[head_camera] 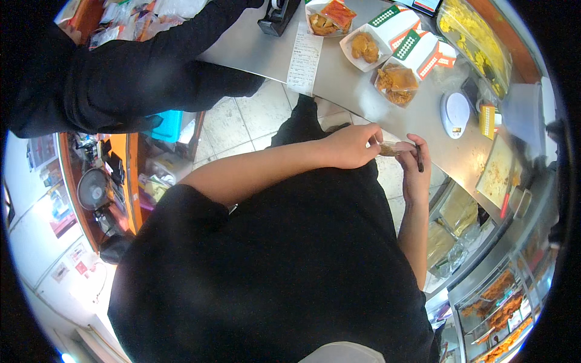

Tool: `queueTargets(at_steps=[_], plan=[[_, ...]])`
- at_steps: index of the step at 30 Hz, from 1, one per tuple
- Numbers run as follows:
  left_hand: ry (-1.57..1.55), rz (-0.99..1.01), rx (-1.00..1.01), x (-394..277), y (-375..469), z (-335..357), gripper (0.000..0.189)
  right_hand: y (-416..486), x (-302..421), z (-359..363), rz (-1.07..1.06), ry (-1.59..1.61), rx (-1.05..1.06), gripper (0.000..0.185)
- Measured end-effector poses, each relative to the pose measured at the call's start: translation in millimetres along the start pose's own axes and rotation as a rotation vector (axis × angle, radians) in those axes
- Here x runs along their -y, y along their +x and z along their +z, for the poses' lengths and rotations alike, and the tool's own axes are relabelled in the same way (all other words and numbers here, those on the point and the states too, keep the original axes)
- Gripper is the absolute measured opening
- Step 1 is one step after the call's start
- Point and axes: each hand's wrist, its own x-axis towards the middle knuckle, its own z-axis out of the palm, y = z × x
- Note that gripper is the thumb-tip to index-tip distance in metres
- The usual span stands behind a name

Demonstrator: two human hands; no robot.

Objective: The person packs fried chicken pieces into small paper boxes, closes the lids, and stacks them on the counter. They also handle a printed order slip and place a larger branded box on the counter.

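My left hand (356,144) pinches one end of a small clear plastic packet (388,149) with brownish contents. On its other end are the fingers of my right hand (414,165), which also has a thin dark stick-like item (419,159) lying along its fingers; I cannot tell exactly what that is. Both hands are in front of my body, just off the near edge of a steel counter (358,97). Closest to them on the counter is an open paper box of fried chicken (396,86) with a sealed orange-brown sachet on top.
Two more food boxes (363,47) (329,20), a long receipt (305,61) and a tape dispenser (279,18) occupy the counter. Rightward are a kitchen scale (455,115), a cutting board (497,170) and a red-handled knife (504,204). Another person's black sleeve (136,68) reaches in from upper left.
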Motion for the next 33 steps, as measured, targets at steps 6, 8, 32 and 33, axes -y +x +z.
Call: queueTargets(at_steps=[6,8,32,33], plan=[[0.039,0.058,-0.008,-10,1,7,0.026,-2,22,-11,-0.039,-0.103,0.119,0.033],[0.138,0.073,-0.018,-12,3,5,0.028,-2,23,-12,-0.099,-0.190,0.168,0.029],[0.353,-0.111,-0.382,90,150,-20,0.031,58,135,-121,-0.515,0.049,-0.590,0.015],[0.371,-0.089,-0.375,89,144,-17,0.030,56,130,-119,-0.501,0.055,-0.586,0.016]])
